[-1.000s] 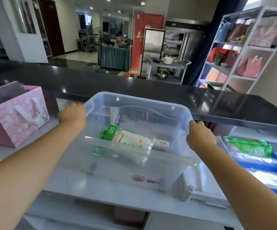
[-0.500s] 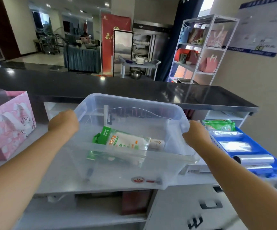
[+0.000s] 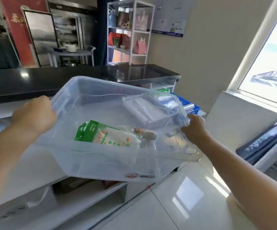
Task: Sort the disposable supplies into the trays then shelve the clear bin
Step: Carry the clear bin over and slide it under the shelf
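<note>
The clear bin (image 3: pixel 101 163) is held in the air, tilted, with a red sticker (image 3: pixel 132 175) on its near wall too blurred to read. The left hand (image 3: pixel 35 117) clenches the left rim and the right hand (image 3: pixel 195 128) grasps the right rim. A green-and-white packet (image 3: pixel 108 135), its print illegible, lies mid-floor. The blue tray (image 3: pixel 190 103) sits beyond the bin's far right corner.

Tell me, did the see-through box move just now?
Yes. The clear bin swung right and tilted: its right end now overlaps the blue tray, which it sat left of before.
</note>
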{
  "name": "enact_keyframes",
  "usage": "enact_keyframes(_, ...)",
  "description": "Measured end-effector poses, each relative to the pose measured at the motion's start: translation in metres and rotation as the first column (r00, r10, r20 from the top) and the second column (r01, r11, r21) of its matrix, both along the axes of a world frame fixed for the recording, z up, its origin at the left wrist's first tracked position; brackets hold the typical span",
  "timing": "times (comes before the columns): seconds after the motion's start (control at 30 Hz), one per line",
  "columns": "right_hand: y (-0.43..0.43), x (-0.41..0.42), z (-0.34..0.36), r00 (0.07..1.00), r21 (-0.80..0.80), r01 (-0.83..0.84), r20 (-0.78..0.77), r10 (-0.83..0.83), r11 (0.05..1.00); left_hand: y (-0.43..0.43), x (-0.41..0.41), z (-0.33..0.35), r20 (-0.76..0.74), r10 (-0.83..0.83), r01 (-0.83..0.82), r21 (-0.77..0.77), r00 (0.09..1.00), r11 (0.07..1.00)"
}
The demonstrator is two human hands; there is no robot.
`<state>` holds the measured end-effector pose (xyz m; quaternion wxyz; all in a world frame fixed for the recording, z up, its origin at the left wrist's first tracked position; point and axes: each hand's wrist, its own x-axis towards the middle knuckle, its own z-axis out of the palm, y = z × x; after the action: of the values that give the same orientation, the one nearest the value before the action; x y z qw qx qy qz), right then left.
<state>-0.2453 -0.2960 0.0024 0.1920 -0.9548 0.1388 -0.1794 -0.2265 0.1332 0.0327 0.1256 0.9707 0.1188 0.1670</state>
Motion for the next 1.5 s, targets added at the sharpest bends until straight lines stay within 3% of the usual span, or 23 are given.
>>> enact_keyframes(0.4,-0.144,-0.111,0.017,0.958,-0.012,0.284,0.054,-0.283,0.959,-0.182,0.02,0.016,0.045,-0.354,0.351,0.062,0.934,0.934)
enact_keyframes(0.67,-0.278,-0.129,0.01,0.918,0.039,0.396,0.019,-0.397,0.917,-0.349,0.053,0.013,0.01,-0.503,0.503,0.033,0.864,0.864)
enact_keyframes(1.03,-0.472,-0.056,0.009,0.896,0.042,0.442,0.03,-0.444,0.896,-0.55,0.151,0.02,0.013,-0.522,0.522,-0.006,0.853,0.853)
enact_keyframes(1.5,-0.6,0.163,0.032,0.897,-0.004,0.424,0.138,-0.42,0.906,-0.665,0.376,0.025,0.145,-0.526,0.536,-0.033,0.838,0.844)
